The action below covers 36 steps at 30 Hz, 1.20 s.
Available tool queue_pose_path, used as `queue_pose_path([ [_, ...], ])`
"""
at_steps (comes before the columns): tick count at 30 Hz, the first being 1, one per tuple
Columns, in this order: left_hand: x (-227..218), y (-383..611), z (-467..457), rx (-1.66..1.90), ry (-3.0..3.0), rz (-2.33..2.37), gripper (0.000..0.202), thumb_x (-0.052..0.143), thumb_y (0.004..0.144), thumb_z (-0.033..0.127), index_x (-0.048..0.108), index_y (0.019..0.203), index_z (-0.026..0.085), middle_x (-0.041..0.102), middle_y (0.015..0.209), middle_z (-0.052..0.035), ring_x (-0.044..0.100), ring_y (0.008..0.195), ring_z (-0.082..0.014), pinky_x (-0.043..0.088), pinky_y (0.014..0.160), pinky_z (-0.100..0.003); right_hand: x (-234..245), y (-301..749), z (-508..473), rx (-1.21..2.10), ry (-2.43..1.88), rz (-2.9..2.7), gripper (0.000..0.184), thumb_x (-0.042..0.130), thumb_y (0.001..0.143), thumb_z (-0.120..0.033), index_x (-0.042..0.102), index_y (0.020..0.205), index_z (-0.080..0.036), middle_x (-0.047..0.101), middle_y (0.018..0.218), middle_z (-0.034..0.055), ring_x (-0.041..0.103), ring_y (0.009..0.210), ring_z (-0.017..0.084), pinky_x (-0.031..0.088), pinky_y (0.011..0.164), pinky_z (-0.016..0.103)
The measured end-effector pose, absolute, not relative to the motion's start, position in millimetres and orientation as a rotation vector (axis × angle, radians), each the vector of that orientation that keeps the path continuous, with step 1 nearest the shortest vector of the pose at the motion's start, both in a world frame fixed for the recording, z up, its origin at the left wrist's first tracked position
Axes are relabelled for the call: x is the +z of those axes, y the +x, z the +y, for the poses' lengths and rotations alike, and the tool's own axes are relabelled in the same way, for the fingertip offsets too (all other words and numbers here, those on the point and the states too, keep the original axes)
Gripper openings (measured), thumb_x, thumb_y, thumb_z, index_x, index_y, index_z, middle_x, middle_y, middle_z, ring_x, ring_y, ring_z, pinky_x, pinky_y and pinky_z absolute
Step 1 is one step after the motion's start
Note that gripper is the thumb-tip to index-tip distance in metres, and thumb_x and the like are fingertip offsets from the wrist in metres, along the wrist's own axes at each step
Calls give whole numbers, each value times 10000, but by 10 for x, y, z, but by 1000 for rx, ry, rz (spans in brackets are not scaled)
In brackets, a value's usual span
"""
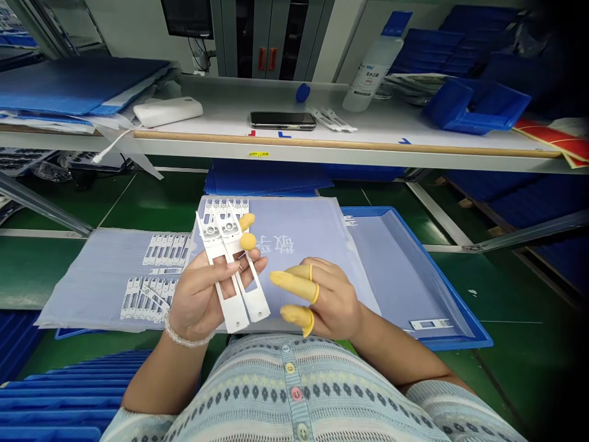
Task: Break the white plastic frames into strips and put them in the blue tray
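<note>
My left hand [196, 298], with yellow finger cots on two fingertips, is closed around two long white plastic frames [234, 312]. They lie side by side, tilted, with rectangular cut-outs and round details near the upper ends. Apart from them, to the right, my right hand [334, 301] has its fingers stretched out with nothing in them. Yellow finger cots [297, 285] cover several of its fingers. Under both hands is a pale translucent sheet [313, 227]. More white frames [165, 250] lie in rows on the left sheet, and others sit behind the held pair.
A blue tray [478, 341] at right holds a white frame [430, 324]. The shelf [211, 98] ahead carries a phone [283, 121], a bottle [375, 70], a blue cap [302, 93] and a blue bin [478, 107]. Blue trays [69, 393] are stacked at lower left.
</note>
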State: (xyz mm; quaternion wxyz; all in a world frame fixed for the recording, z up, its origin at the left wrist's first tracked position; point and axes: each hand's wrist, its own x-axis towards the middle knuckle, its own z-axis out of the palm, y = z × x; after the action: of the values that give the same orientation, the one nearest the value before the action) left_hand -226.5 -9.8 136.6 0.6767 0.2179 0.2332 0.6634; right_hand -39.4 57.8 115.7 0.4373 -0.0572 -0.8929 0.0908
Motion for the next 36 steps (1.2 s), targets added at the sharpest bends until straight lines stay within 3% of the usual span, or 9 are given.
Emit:
queue_pose_path([
  [4,1367,-2234,-122,1481,536,513,422,567,811,28,638,1178,223,720,958,1,675,951,-130,538,944,-275,1192,-440,509,100,81,-2331,326,536,931,-344,558,1220,-194,603,994,79,516,718,145,447,602,289],
  [9,1342,-2185,-123,1431,608,481,466,554,846,55,587,1257,273,722,1067,4,663,1021,-131,517,966,-254,1188,-498,486,145,98,-2424,220,506,931,-190,588,1132,-156,610,915,47,508,720,127,444,633,267],
  [12,1324,-2167,-117,1421,639,464,549,536,858,61,495,1344,312,681,1192,6,608,1141,-163,490,1013,-299,1152,-510,484,172,44,-2460,246,462,945,-181,569,1167,-185,615,948,42,526,759,135,450,669,278],
  [18,1308,-2163,-115,1419,709,466,543,538,864,67,492,1345,315,620,1299,-10,563,1206,-180,489,1006,-289,1128,-499,475,295,-68,-2554,255,425,967,-227,567,1178,-204,619,978,48,539,796,145,470,708,289],
  [26,1233,-2206,-73,1368,762,534,225,604,847,160,703,1040,217,736,1012,-31,673,989,-177,550,863,-247,1153,-527,544,217,0,-2571,210,466,956,-201,610,1108,-184,629,997,67,554,851,165,488,727,289],
  [30,1173,-2231,-45,1402,757,620,225,618,827,169,684,1040,200,725,995,-60,667,994,-237,545,888,-356,1093,-558,561,292,-88,-2650,211,491,951,-243,620,1092,-153,634,983,89,569,859,179,499,760,316],
  [34,1127,-2252,8,1402,741,707,250,655,806,213,667,1054,182,721,980,-77,655,1021,-262,506,948,-412,1056,-628,576,516,-237,-2688,197,480,950,-228,611,1089,-180,628,978,57,570,840,160,495,775,310],
  [36,1083,-2306,91,1417,777,754,308,659,810,262,647,1106,177,705,1072,-100,636,1070,-271,481,981,-423,1029,-682,683,600,-233,-2684,192,485,952,-257,612,1088,-209,615,988,42,565,841,159,492,772,318],
])
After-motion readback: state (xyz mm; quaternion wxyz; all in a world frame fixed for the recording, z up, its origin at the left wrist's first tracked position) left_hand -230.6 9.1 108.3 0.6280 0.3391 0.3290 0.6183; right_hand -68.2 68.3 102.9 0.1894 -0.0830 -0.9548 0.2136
